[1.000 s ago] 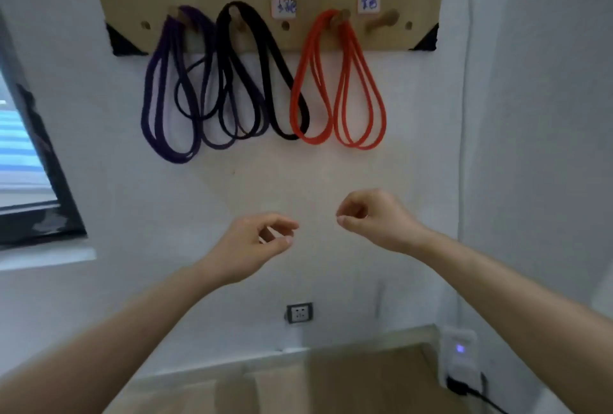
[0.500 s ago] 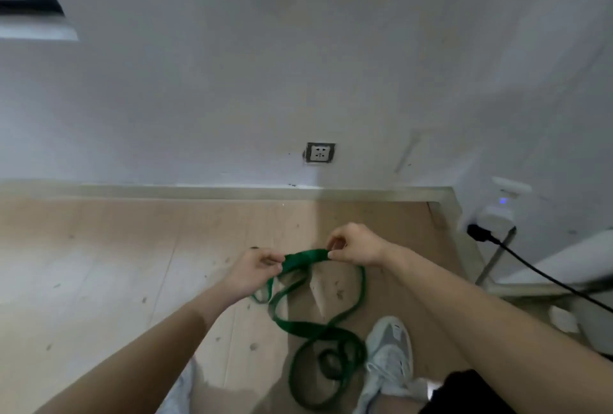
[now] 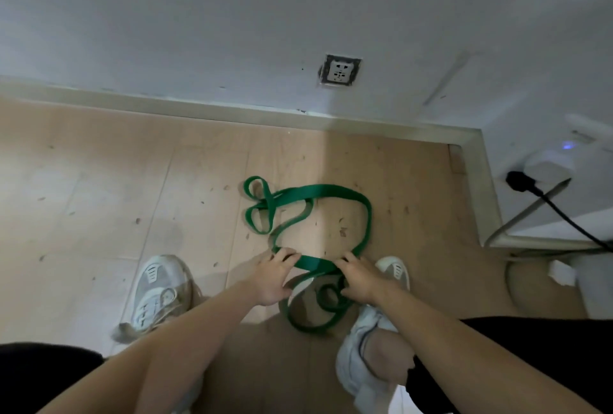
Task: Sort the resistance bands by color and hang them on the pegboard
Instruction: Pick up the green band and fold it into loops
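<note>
A green resistance band lies in tangled loops on the wooden floor between my feet. My left hand grips the band at its near stretch, fingers curled over it. My right hand grips the same stretch a little to the right. The short flat piece of band between the two hands is taut. More loops of the band lie under and behind my hands. The pegboard is out of view.
My two grey sneakers flank the band. A white wall with a socket and a baseboard stands ahead. At right, a white plugged-in device with a black cable.
The view has dropped from the pegboard to the floor. Both hands, empty a second ago, now grip the green band low between my feet, nearer my body than half a second ago.
</note>
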Demonstrator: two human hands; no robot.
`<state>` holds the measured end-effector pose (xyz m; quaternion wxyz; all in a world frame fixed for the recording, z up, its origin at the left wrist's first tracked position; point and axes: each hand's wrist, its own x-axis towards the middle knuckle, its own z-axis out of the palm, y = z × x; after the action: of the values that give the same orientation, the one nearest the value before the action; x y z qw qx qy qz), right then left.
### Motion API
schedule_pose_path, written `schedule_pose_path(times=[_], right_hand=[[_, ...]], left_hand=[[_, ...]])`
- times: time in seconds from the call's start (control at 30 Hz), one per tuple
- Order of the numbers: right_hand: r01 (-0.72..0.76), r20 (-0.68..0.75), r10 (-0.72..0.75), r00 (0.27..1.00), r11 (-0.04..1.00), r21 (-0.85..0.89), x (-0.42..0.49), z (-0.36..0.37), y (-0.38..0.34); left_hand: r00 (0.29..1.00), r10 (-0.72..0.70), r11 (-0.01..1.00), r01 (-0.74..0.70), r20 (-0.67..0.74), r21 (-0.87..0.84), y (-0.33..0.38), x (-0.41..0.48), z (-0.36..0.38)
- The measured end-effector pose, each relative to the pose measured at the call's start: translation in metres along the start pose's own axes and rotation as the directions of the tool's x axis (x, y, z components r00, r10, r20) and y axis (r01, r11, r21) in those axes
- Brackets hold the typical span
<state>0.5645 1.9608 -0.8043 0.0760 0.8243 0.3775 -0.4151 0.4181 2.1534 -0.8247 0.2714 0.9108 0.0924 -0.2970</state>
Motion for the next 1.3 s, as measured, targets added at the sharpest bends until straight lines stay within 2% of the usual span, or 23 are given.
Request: schedule_pose_path(times=[0.13,0.27,0.4,0.47,0.57,0.67,0.73,0.8,0.87,0.97,1.1,1.2,1.3], right_hand=[[-0.01,-0.081,0.019,0.997,0.994,0.111,0.008,0.003,0.005],[0.016,-0.22,0.005,0.975,0.995,0.096,0.008,-0.017,0.0],[0.033,-0.428,0.048,0.903,0.983,0.179,0.006,-0.061,0.01],[0.004,-0.52,0.092,0.849,0.983,0.181,0.001,-0.085,0.022],[-0.04,-0.572,0.137,0.809,0.983,0.178,-0.011,-0.122,0.034],[-0.004,-0.584,0.106,0.805,0.985,0.174,-0.031,-0.159,0.029],[-0.019,-0.622,0.107,0.776,0.989,0.147,-0.051,-0.186,0.018],[-0.096,-0.687,0.105,0.719,0.994,0.051,-0.075,-0.217,0.005],[-0.102,-0.722,0.076,0.688,0.995,0.008,-0.097,-0.248,-0.012],[0.114,-0.701,0.008,0.713,0.985,0.127,-0.129,-0.284,-0.048],[0.458,-0.66,-0.117,0.742,0.808,0.37,-0.163,-0.312,-0.1],[0.567,-0.658,-0.189,0.729,0.706,0.425,-0.181,-0.333,-0.131],[0.643,-0.718,-0.197,0.668,0.638,0.424,-0.194,-0.355,-0.15]], left_hand=[[1.0,-0.015,0.997,0.016,-0.012,0.075,-0.012,0.004,-0.002],[1.0,-0.023,0.999,0.024,-0.02,0.047,-0.023,-0.004,-0.014],[0.992,-0.069,0.998,0.067,-0.104,-0.017,-0.041,-0.021,-0.052],[0.977,-0.098,0.994,0.088,-0.192,-0.062,-0.048,-0.033,-0.08],[0.949,-0.065,0.988,0.018,-0.307,-0.154,-0.041,-0.052,-0.133],[0.935,-0.002,0.978,-0.072,-0.353,-0.197,-0.022,-0.071,-0.189],[0.92,0.019,0.949,-0.14,-0.393,-0.283,-0.005,-0.085,-0.226],[0.873,0.025,0.92,-0.21,-0.486,-0.331,0.014,-0.102,-0.264],[0.809,0.041,0.905,-0.279,-0.586,-0.322,0.032,-0.122,-0.302],[0.751,0.085,0.887,-0.357,-0.655,-0.294,0.055,-0.15,-0.345],[0.664,0.177,0.88,-0.437,-0.727,-0.185,0.087,-0.181,-0.381],[0.565,0.209,0.833,-0.53,-0.798,-0.157,0.112,-0.205,-0.406],[0.407,0.171,0.742,-0.652,-0.897,-0.155,0.134,-0.226,-0.428]])
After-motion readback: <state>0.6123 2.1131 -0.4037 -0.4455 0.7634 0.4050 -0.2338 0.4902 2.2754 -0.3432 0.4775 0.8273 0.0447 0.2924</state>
